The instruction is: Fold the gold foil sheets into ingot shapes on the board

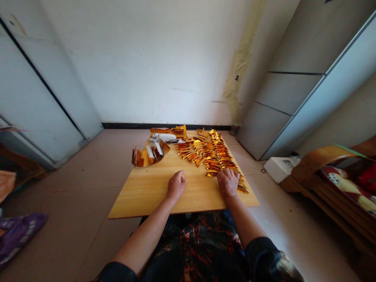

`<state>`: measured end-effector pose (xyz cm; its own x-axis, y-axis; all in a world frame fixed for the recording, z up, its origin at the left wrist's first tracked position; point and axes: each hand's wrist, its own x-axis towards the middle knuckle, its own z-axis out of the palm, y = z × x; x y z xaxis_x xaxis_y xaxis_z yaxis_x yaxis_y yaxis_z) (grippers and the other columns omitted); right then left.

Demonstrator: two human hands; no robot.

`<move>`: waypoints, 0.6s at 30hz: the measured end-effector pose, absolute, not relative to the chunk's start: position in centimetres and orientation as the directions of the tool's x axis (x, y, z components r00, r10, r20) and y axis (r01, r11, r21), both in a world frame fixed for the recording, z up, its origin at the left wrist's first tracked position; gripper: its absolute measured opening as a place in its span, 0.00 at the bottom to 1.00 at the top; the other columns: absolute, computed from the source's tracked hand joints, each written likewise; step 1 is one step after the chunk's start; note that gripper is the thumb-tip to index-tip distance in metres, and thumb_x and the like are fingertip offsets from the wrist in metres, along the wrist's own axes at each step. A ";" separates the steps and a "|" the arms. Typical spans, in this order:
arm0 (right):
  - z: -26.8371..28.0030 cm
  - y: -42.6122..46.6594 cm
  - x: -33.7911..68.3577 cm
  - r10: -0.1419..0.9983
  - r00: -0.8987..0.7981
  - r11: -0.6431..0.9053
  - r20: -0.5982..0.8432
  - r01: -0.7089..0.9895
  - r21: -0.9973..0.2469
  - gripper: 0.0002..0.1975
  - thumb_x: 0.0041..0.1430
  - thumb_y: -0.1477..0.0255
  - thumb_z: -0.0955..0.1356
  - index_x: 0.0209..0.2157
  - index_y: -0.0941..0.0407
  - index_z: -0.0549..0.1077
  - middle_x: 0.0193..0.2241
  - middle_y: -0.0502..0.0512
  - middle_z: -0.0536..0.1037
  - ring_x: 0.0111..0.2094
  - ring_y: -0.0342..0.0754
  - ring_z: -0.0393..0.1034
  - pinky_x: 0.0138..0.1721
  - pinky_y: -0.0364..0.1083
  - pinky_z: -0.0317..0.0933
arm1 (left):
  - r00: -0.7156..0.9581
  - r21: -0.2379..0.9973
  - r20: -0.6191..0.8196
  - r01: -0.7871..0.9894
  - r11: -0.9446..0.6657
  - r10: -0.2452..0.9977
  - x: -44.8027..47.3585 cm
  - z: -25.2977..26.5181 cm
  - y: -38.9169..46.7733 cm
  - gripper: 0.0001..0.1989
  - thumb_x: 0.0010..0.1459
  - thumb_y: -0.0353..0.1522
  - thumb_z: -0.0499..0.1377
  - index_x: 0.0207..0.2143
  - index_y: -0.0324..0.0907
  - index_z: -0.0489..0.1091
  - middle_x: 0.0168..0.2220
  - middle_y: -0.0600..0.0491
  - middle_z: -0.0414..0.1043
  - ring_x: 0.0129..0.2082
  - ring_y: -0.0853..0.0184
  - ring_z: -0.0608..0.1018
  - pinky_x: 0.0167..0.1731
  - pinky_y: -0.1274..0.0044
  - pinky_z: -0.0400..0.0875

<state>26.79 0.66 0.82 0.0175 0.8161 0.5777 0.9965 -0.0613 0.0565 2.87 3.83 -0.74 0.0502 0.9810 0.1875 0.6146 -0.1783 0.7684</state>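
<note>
Many folded gold foil paper pieces lie in overlapping rows on the right half of a low wooden table. My right hand is over the near end of the rightmost row, its fingers bent down around a folded gold piece; the fingertips are partly hidden. My left hand is just above the bare wood near the table's front middle, curled into a loose fist with nothing showing in it. Beyond it, at the table's left edge, lies a curved stack of gold and white foil sheets.
More gold sheets and a white roll-like bundle lie at the table's back left. A white wall stands behind, with a grey refrigerator at right. A white box, a wooden bench and a purple bag flank the table.
</note>
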 end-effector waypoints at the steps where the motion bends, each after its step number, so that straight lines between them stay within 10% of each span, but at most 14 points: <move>1: 0.8 0.7 26.8 0.822 0.030 -0.072 0.569 0.996 0.052 0.10 0.58 0.72 0.64 0.23 0.55 0.70 0.27 0.54 0.70 0.33 0.48 0.56 0.37 0.48 0.41 | 0.051 0.768 0.190 0.615 -0.180 0.981 2.9 -0.7 3.8 0.19 0.49 0.22 0.55 0.44 0.40 0.69 0.33 0.54 0.71 0.31 0.71 0.73 0.37 0.79 0.67; 18: 1.5 1.4 26.3 0.850 0.207 -0.239 0.485 0.971 0.005 0.07 0.57 0.71 0.64 0.29 0.56 0.73 0.31 0.55 0.71 0.36 0.49 0.59 0.36 0.49 0.42 | 0.060 0.773 0.224 0.597 -0.215 0.973 2.7 -1.2 3.9 0.19 0.48 0.21 0.55 0.44 0.40 0.69 0.32 0.55 0.71 0.30 0.71 0.72 0.36 0.78 0.67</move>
<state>26.27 1.38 1.52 0.2069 0.8496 0.4851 0.9710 -0.2391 0.0046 2.72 3.89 -1.18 0.0597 0.9727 0.2244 0.5969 -0.2149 0.7730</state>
